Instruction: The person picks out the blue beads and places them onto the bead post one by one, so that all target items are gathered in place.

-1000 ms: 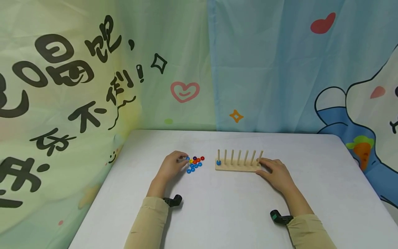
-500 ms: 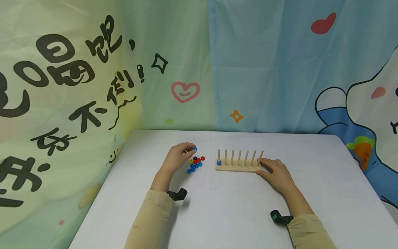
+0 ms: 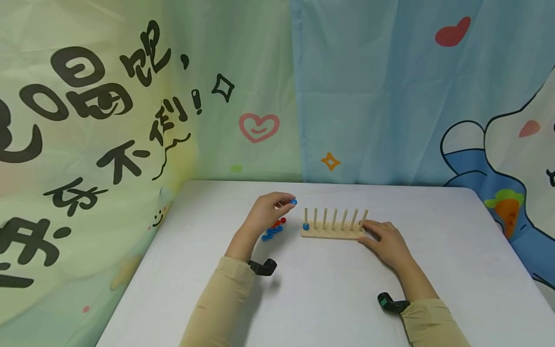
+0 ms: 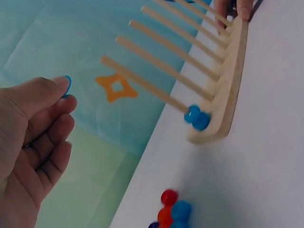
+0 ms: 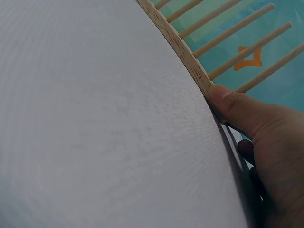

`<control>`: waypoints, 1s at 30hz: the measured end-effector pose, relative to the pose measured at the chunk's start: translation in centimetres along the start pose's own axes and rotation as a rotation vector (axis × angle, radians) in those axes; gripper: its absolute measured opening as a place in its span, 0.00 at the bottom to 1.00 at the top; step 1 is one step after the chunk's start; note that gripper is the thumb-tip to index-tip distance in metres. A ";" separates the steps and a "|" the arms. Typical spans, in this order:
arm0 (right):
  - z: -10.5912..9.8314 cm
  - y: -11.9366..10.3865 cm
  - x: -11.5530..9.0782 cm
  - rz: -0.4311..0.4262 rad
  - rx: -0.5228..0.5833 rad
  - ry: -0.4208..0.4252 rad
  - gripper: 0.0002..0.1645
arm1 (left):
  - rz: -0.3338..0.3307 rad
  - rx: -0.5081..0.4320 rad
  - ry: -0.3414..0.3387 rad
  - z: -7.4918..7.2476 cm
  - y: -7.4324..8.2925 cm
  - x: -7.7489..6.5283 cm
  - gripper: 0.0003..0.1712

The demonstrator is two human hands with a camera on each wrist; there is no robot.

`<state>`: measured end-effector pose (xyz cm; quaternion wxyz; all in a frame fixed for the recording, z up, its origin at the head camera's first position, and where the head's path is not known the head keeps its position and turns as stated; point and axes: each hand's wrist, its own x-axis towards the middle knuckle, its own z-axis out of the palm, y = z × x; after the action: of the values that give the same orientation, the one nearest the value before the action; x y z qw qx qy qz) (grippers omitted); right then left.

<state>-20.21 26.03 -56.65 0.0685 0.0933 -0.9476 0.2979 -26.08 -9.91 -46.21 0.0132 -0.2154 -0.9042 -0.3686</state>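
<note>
My left hand (image 3: 268, 212) is raised above the table, pinching a blue bead (image 3: 294, 202) between thumb and finger. In the left wrist view most of that bead is covered by the fingertips. To its right stands a wooden peg board (image 3: 331, 234) with a row of several upright pegs. Blue beads (image 4: 197, 118) sit at the foot of its leftmost peg; the other pegs carry none. My right hand (image 3: 385, 242) grips the board's right end, its thumb (image 5: 222, 95) on the near edge.
Loose blue beads (image 3: 270, 233) and red beads (image 3: 283, 220) lie on the white table (image 3: 321, 289) below the left hand, which partly hides them. A printed curtain (image 3: 368, 96) hangs behind the table.
My left hand has lifted a blue bead off the loose group and carried it up and right, towards the board's left end. The right hand and the board have stayed in place.
</note>
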 end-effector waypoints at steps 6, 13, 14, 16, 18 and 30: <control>0.1 -0.1 0.0 -0.011 0.007 0.005 0.37 | 0.018 -0.057 -0.053 0.7 0.9 0.4 0.18; 0.0 -0.1 0.0 -0.007 0.001 -0.002 0.37 | 0.116 -0.005 -0.059 1.5 1.4 0.7 0.17; 0.0 -0.1 -0.1 -0.006 0.001 -0.004 0.37 | 0.117 0.002 -0.062 1.6 1.4 0.7 0.17; 0.0 -0.2 -0.1 -0.003 0.001 -0.006 0.37 | 0.116 0.008 -0.071 1.7 1.5 0.7 0.17; -0.1 -0.2 -0.1 -0.002 0.000 -0.008 0.37 | 0.113 0.014 -0.077 1.9 1.5 0.7 0.17; 0.0 0.1 -0.1 0.002 0.001 -0.001 0.37 | 0.105 0.022 -0.079 3.3 0.5 0.7 0.15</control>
<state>-20.17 26.09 -56.67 0.0676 0.0928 -0.9476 0.2983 -26.05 -7.10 -48.14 -0.0007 -0.2765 -0.8956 -0.3485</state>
